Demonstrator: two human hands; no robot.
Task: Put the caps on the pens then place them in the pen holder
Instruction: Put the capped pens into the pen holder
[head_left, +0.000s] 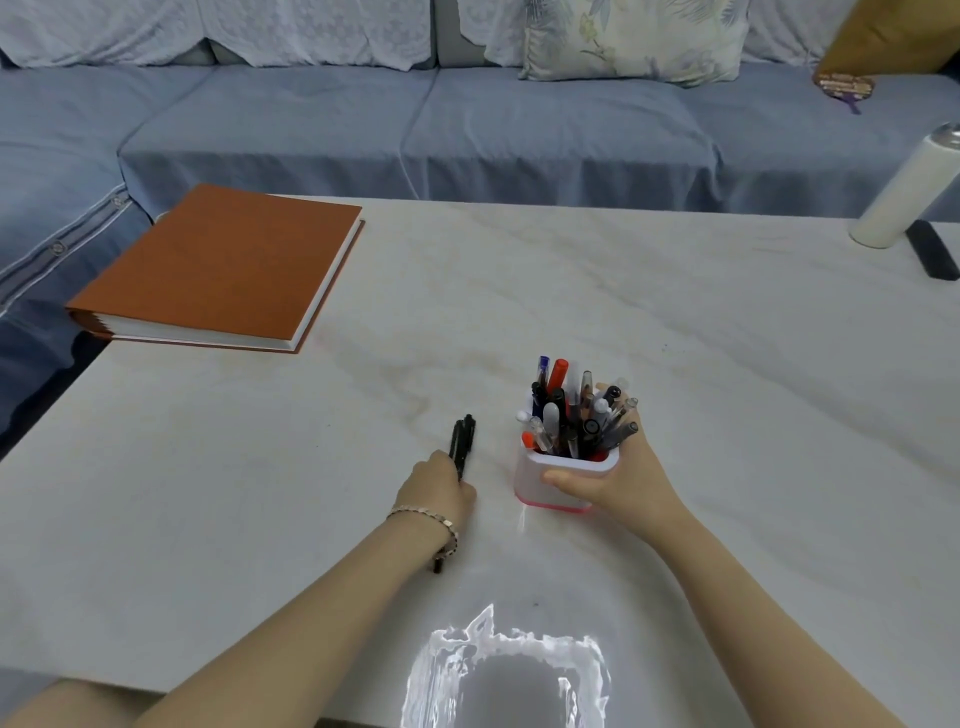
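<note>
A white pen holder (540, 488) with a pink base stands on the marble table, packed with several capped pens (576, 410). My right hand (618, 478) grips the holder from its right side, thumb across the front wall. To the holder's left, my left hand (439, 486) holds black pens (462, 441) whose tips point away from me, low over the tabletop. A black end (439, 564) shows under my left wrist.
An orange hardcover book (218, 270) lies at the table's far left corner. At the far right stand a white bottle (904, 192) and a black remote (932, 249). A blue sofa (415, 119) runs behind the table. A bright glare patch (498, 670) marks the near edge.
</note>
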